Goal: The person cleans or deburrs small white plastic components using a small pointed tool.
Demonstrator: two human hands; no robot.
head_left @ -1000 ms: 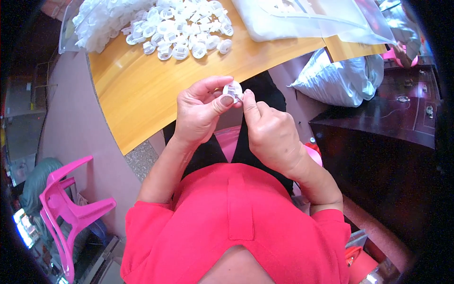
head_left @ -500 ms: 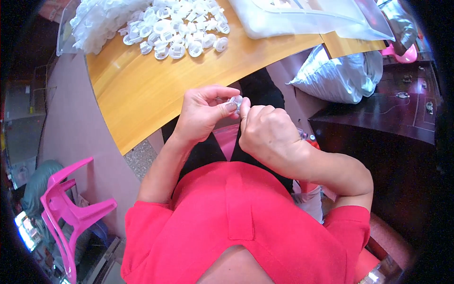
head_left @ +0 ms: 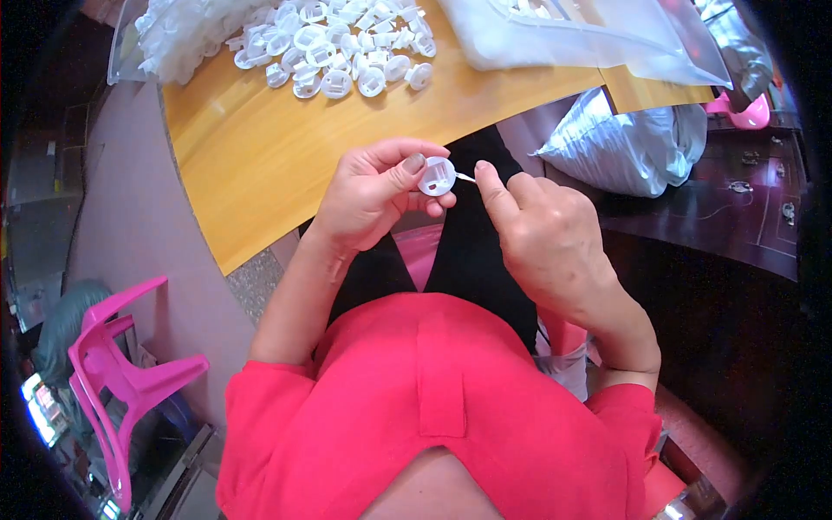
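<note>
Left hand (head_left: 368,195) has its fingers pinched on a small round white plastic cap (head_left: 436,176), held up just off the near edge of the yellow worktop (head_left: 277,147). Right hand (head_left: 542,234) sits just beside it, fingers curled narrow, nipping a thin white sliver (head_left: 465,177) that touches the cap's side. Back on the worktop, a heap of white caps (head_left: 347,52).

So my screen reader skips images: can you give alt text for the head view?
Left hand pinches a small round white plastic cap while the right hand holds a thin white sliver at its edge, above a yellow wooden table strewn with similar caps.
</note>
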